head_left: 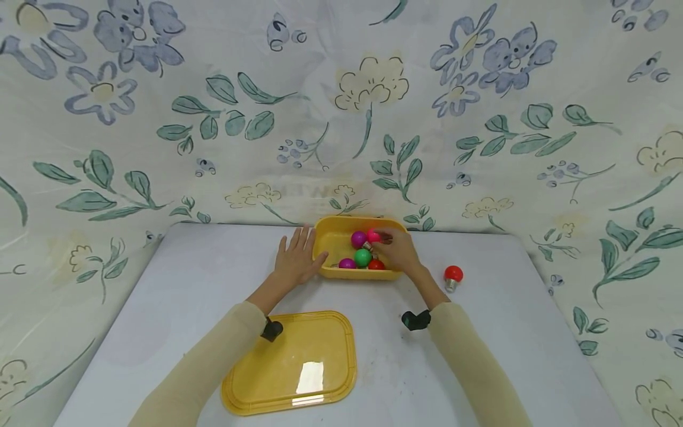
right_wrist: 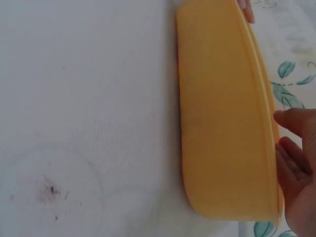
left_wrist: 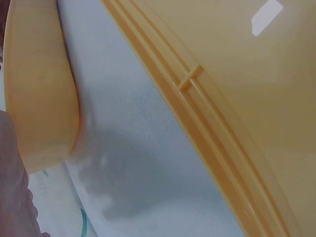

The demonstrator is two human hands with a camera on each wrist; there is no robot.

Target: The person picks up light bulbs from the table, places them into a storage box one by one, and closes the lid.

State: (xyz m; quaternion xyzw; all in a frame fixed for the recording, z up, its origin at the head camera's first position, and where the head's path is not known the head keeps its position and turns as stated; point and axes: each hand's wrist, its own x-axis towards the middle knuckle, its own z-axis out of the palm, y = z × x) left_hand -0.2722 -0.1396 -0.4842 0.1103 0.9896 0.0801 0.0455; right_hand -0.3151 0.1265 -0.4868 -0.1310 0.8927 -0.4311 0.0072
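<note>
A yellow tub [head_left: 333,237] stands at the back of the table, with several coloured light bulbs inside: a purple bulb [head_left: 358,239], a green bulb [head_left: 363,258], a red bulb [head_left: 376,265] and a pink bulb [head_left: 374,235] among them. My left hand [head_left: 296,258] lies with fingers straight along the tub's left side, thumb near its front corner. Over the tub's right end reaches my right hand [head_left: 397,249], bent fingers at the pink bulb; whether they pinch it is hidden. The right wrist view shows this hand [right_wrist: 298,158] beside the tub's rim [right_wrist: 261,74].
A yellow lid [head_left: 299,356] lies flat on the white table [head_left: 384,367], under my left forearm. To the right of the tub, another red bulb [head_left: 453,273] rests on the tabletop. Behind the table hangs a flowered cloth [head_left: 320,148].
</note>
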